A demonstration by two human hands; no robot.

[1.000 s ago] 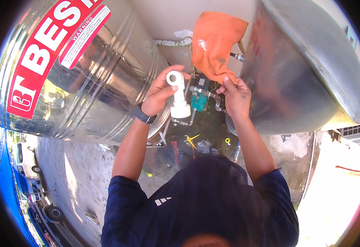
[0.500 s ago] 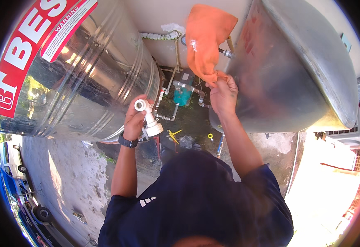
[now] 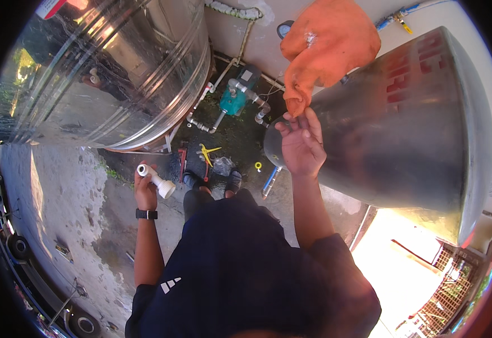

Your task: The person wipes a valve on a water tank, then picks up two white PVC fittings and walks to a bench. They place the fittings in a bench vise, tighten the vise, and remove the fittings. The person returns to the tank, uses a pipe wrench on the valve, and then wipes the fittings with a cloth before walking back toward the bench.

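My left hand (image 3: 145,190), with a dark watch on its wrist, is closed on a white plastic pipe fitting (image 3: 158,180). The fitting has a round open end and a wider ribbed collar. To the right, my right hand (image 3: 302,147) is raised with its palm showing and fingers apart. An orange cloth (image 3: 333,42) spreads beyond it, and its narrow twisted end meets the fingertips. Whether the fingertips still touch that end, I cannot tell.
A shiny metal tank (image 3: 116,79) stands left, a dull grey tank (image 3: 392,124) right. Between them sits a teal pump (image 3: 233,102) with grey pipes. By my feet lie a yellow tool (image 3: 207,153), a yellow ring (image 3: 258,166) and a clear plastic bag (image 3: 222,165).
My left hand has drawn back from the shiny tank with the fitting. The right hand's pinch on the cloth has loosened into spread fingers, and the cloth has swung right. The view has shifted.
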